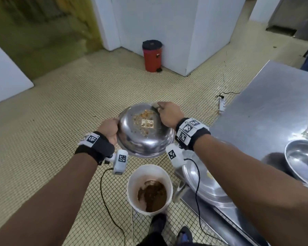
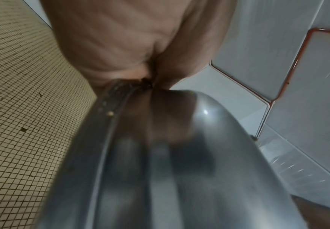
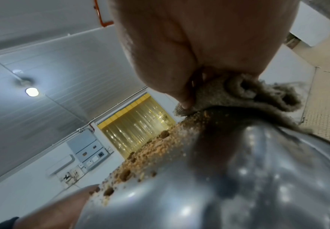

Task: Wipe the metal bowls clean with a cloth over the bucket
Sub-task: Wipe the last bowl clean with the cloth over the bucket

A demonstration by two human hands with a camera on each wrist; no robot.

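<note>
Yellow mosaic floor tiles [image 1: 60, 112] surround a white bucket [image 1: 132, 183] of brown scraps. Held upside down above it, the crumb-dusted metal bowl [image 1: 146, 137] is gripped at its rim by the left hand [image 1: 109, 129]. At the far edge, the right hand [image 1: 169, 113] clutches a grey cloth [image 3: 258, 96] against it.

Left hand [image 1: 109, 129] grips the rim of the upturned round metal bowl [image 1: 146, 134], crumbs and a paper label on its base. Right hand [image 1: 170, 113] presses a greyish cloth [image 1: 154, 104] at the far rim. Below the fingers stands a white plastic bucket [image 1: 132, 183] of brown scraps; right, two more steel bowls on the steel bench [image 1: 267, 110].
</note>
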